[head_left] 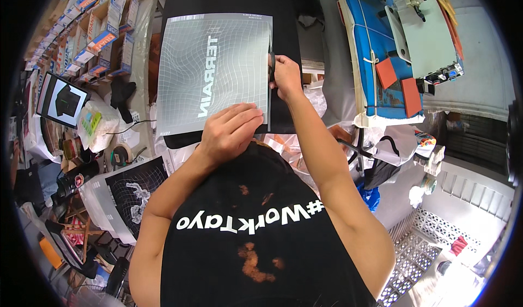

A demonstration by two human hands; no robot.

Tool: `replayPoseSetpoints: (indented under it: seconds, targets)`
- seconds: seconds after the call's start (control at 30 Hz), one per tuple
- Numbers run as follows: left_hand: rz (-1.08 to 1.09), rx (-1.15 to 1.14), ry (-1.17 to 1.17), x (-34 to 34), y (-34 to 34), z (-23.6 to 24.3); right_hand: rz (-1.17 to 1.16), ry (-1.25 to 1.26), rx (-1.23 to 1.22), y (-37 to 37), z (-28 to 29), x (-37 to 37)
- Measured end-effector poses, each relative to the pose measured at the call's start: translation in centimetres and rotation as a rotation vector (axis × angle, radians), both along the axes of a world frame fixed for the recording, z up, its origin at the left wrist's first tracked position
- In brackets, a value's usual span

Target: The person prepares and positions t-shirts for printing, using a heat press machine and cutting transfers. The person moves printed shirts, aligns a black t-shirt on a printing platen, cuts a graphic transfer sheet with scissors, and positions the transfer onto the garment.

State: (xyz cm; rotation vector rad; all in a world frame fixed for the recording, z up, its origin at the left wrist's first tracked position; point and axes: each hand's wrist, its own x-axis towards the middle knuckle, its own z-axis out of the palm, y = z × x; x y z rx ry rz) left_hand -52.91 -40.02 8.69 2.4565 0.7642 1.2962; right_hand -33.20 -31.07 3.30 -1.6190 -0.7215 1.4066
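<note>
Scissors clasped in R hand at R edge of printed sheet; L hand atop w/ fingers extended, grip empty.

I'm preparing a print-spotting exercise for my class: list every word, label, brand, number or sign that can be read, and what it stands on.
Wording is not copied here; these things bear it:
Grey sheet: large white lettering, readable; edge print too small.
Black shirt: large white lettering, readable, upside down in the picture.
Cardboard boxes, upper left: coloured lettering, partly readable.
Dark-printed sheet, lower left: edge print too small to read.
</note>
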Motion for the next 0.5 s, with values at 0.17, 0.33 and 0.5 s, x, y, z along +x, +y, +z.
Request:
replayPoseSetpoints:
  seconds: [0.17, 0.33, 0.5]
  targets:
    - [-0.025, -0.033, 0.000, -0.7, -0.5, 0.6, -0.001, -0.019, 0.033, 2.3, -0.6, 0.6]
    - [-0.062, -0.433, -0.008, -2.4, -1.1, 1.1, 0.047, -0.128, -0.006, 2.1, 0.0, 0.6]
    - [0.408, -0.408, 0.123, -15.7, 1.0, -3.5, 0.095, -0.752, -0.105, -3.3, 0.8, 9.6]
